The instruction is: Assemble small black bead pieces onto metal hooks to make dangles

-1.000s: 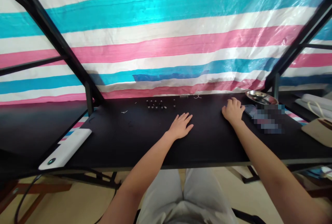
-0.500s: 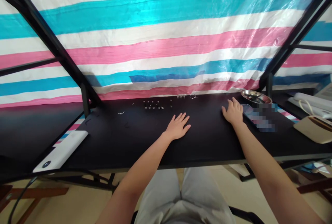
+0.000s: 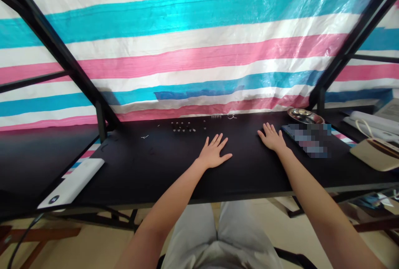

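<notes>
Left hand (image 3: 212,154): open, palm down, fingers spread on the black, smooth tabletop (image 3: 168,177), nothing in it. Right hand (image 3: 273,139): likewise open and empty, fingers apart.

Handling, as judged: each palm is best laid flat with light, even weight. Sliding the left fingers forward could scatter the pair of small grey pieces (image 3: 205,128) just beyond them; the right wrist should turn without its outer edge nudging the flat, dark, rectangular phone-like slab (image 3: 299,141).

Position and axis: the slab lies flat just outside the right hand, apart from it. Its long axis slants from a far end beside the little finger to a near end farther out to the right. Blurring hides the surface; which end is the top cannot be told. The grey pair lines up away from the left fingertips. The row of small silvery pieces (image 3: 216,117) runs crosswise, farther beyond them.
</notes>
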Available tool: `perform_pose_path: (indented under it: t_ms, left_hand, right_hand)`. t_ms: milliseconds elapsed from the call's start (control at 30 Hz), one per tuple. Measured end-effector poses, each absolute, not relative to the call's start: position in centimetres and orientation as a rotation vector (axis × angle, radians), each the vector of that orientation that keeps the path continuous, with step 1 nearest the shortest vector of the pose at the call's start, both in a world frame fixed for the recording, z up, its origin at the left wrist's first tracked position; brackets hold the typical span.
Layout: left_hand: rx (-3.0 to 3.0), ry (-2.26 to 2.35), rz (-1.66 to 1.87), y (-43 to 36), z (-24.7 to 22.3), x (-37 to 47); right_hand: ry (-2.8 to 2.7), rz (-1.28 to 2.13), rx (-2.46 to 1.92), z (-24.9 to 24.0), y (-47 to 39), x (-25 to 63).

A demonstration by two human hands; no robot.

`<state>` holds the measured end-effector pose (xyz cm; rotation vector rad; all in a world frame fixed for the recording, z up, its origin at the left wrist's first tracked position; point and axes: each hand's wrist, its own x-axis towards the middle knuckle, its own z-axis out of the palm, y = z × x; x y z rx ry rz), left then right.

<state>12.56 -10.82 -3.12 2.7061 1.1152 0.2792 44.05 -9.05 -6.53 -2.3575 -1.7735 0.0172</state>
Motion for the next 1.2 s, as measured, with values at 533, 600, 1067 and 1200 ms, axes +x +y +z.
perform_pose_path:
  t_ms: [533,600,1067,1200]
  left_hand:
    - [2.704,1.131,0.280,-10.8,-3.0,12.6]
    - [2.703,1.123,0.279,-10.7,-3.0,12.6]
    - [2.692,1.111,0.234,-9.7,-2.4,10.3]
    - [2.633,1.142,0.309,-9.7,-2.3,9.4]
  right_hand:
    - [-1.793,0.042,-2.410,-6.3,-9.1,43.8]
    - [-1.792,0.046,-2.411,-6.2,-9.1,43.8]
    - [-1.762,0.026,-2.353,-6.7,-8.9,44.0]
    - [-1.773,-0.039,-2.243,-6.4,-8.9,43.1]
